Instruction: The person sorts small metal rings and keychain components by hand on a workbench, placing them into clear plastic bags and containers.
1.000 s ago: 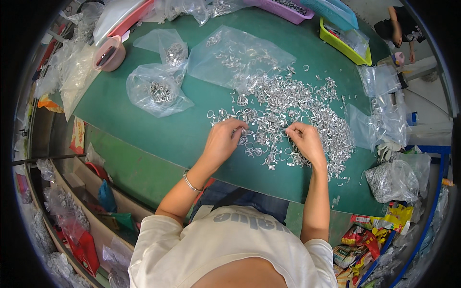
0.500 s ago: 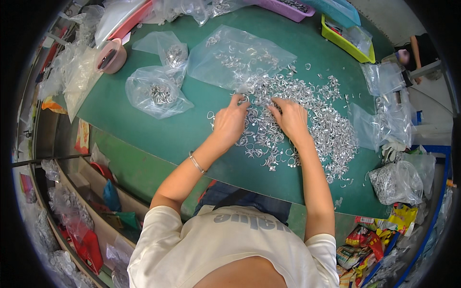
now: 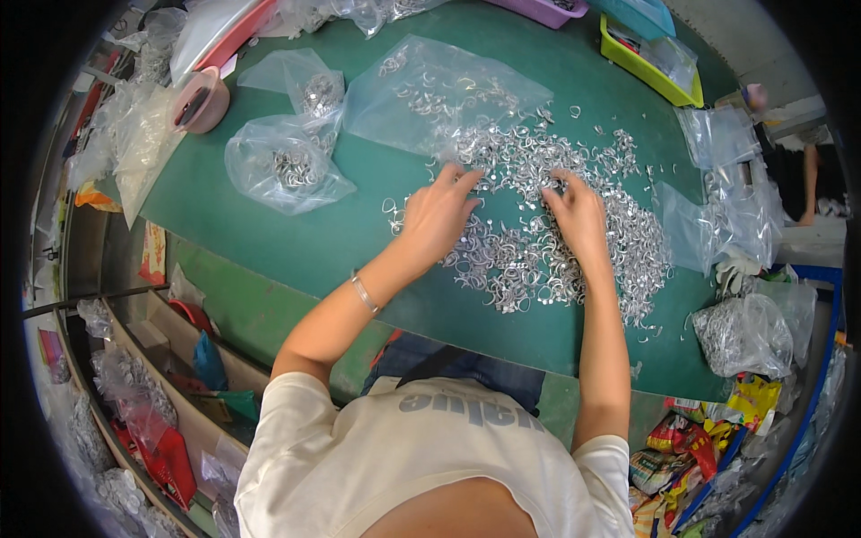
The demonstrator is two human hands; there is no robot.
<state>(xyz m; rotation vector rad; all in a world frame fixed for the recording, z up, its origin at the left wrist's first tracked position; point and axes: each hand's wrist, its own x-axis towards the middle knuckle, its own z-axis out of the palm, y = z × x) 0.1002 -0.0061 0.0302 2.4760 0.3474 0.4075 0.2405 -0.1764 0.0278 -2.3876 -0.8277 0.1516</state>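
Note:
Small silver metal rings (image 3: 628, 251), many with open ends, lie in a wide loose pile on the green table (image 3: 359, 260). At the pile's left edge my left hand (image 3: 435, 215) touches the rings, thumb and forefinger apart. Over the middle of the pile is my right hand (image 3: 578, 215), its thumb held away from the bent fingers. I see nothing gripped in either hand, though a small ring under the fingertips could be hidden. Beyond the pile a large clear plastic bag (image 3: 421, 67) lies flat with some rings in it. A few rings lie left of my left hand.
Two clear bags of rings, one nearer (image 3: 251, 166), lie on the left beside a pink bowl (image 3: 211, 112). A yellow-green basket (image 3: 646, 73) and a purple tray (image 3: 538, 13) stand at the back. More plastic bags (image 3: 740, 215) line the right edge. Another person's arm shows far right.
My hands have moved apart: the right hand shifted right across the pile, the left stays near its left edge. Some rings between them have been spread about. The view has shifted slightly.

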